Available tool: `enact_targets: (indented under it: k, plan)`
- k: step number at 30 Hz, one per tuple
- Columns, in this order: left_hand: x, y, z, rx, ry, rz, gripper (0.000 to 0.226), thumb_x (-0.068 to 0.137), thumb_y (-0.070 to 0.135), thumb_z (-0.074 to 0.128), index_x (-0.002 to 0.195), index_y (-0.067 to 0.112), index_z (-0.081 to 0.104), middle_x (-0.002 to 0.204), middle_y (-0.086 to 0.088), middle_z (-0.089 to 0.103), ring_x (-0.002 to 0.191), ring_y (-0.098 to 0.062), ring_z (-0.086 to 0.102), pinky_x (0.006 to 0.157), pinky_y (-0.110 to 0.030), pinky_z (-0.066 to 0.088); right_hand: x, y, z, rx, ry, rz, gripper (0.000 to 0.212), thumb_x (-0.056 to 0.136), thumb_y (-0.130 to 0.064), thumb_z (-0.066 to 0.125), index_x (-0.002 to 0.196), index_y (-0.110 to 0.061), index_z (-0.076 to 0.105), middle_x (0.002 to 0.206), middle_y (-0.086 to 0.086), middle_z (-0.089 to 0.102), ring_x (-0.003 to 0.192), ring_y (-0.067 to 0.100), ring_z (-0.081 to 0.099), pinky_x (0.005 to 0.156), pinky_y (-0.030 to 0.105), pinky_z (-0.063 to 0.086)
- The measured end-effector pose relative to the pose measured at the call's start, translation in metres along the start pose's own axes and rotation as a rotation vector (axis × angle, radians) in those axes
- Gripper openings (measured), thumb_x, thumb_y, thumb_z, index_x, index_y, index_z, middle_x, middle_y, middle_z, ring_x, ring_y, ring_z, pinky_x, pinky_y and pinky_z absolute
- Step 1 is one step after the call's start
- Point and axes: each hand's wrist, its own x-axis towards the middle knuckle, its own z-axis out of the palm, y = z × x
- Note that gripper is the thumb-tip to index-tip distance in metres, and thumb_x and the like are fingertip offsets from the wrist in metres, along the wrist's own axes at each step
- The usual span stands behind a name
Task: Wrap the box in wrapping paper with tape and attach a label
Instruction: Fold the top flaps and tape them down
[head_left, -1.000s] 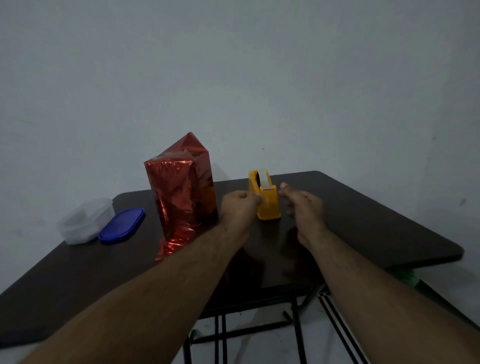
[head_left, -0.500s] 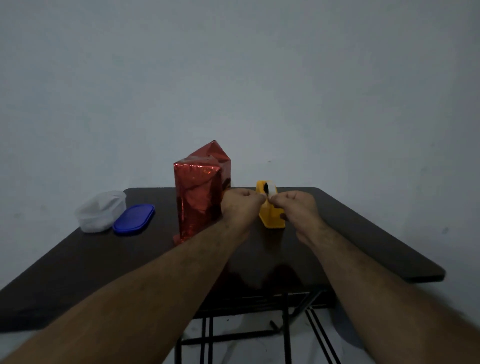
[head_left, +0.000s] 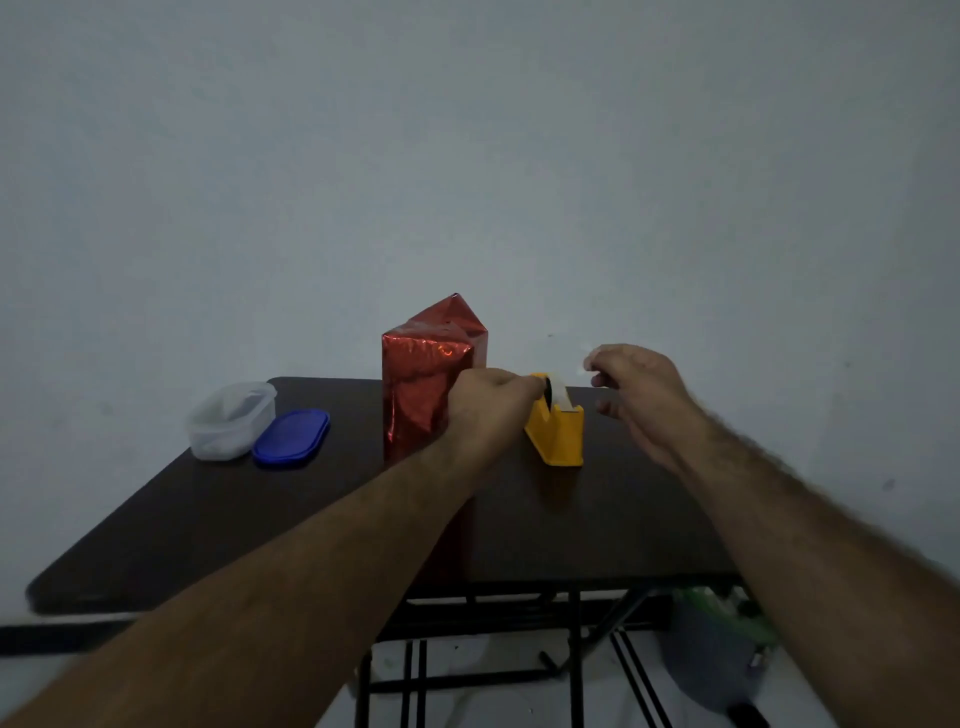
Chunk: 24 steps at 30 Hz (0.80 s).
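Head view: my right hand is raised above and to the right of the yellow tape dispenser, thumb and forefinger pinched on what looks like a short piece of clear tape; the piece is faint and I cannot confirm its length. Half a second ago that hand was down at the dispenser's roll, so I judge a strip has just been torn free and is ready for sealing. My left hand grips the dispenser's back end, steadying it. Just left of that hand stands the red-wrapped box, upright near the tabletop's far edge, its top fold peaked and not flattened. Count: one box, one dispenser, one clear tub and one blue lid toward the far left corner. No label seen.
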Motion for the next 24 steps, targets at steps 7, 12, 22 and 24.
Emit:
enact_targets:
  k: [7, 12, 22, 24]
  plan:
    - [-0.003, 0.031, -0.060, 0.259, 0.228, 0.674, 0.009, 0.093, 0.026, 0.074, 0.090, 0.020, 0.079, 0.080, 0.013, 0.070, 0.078, -0.005, 0.066, 0.072, -0.023, 0.053, 0.014, -0.013, 0.021, -0.007, 0.008, 0.035, 0.018, 0.098, -0.023, 0.067, 0.106, -0.010, 0.076, 0.116, 0.006, 0.072, 0.108, 0.020, 0.064, 0.074, 0.037, 0.053]
    - [0.054, 0.031, -0.116, 0.522, 0.252, 0.526, 0.008, 0.085, 0.028, 0.071, 0.090, 0.029, 0.078, 0.103, 0.011, 0.073, 0.102, -0.011, 0.063, 0.098, -0.043, 0.053, 0.027, -0.020, 0.050, 0.027, -0.022, 0.027, 0.019, 0.097, -0.023, 0.069, 0.110, -0.011, 0.077, 0.121, 0.004, 0.072, 0.115, 0.019, 0.066, 0.076, 0.037, 0.055]
    - [0.096, 0.049, -0.115, 0.245, -0.147, -0.126, 0.062, 0.068, 0.028, 0.098, 0.110, 0.008, 0.058, 0.100, -0.009, 0.070, 0.082, -0.021, 0.073, 0.056, -0.030, 0.059, 0.044, -0.033, 0.093, 0.033, -0.048, 0.051, 0.029, 0.096, -0.024, 0.071, 0.123, -0.012, 0.072, 0.125, 0.000, 0.070, 0.116, 0.015, 0.066, 0.093, 0.044, 0.061]
    - [0.099, 0.050, -0.112, 0.218, -0.158, -0.177, 0.051, 0.069, 0.017, 0.097, 0.103, 0.004, 0.061, 0.093, -0.014, 0.075, 0.066, -0.022, 0.075, 0.050, -0.029, 0.057, 0.047, -0.036, 0.095, 0.027, -0.057, 0.052, 0.027, 0.094, -0.024, 0.072, 0.119, -0.012, 0.073, 0.123, 0.001, 0.072, 0.114, 0.014, 0.068, 0.094, 0.045, 0.061]
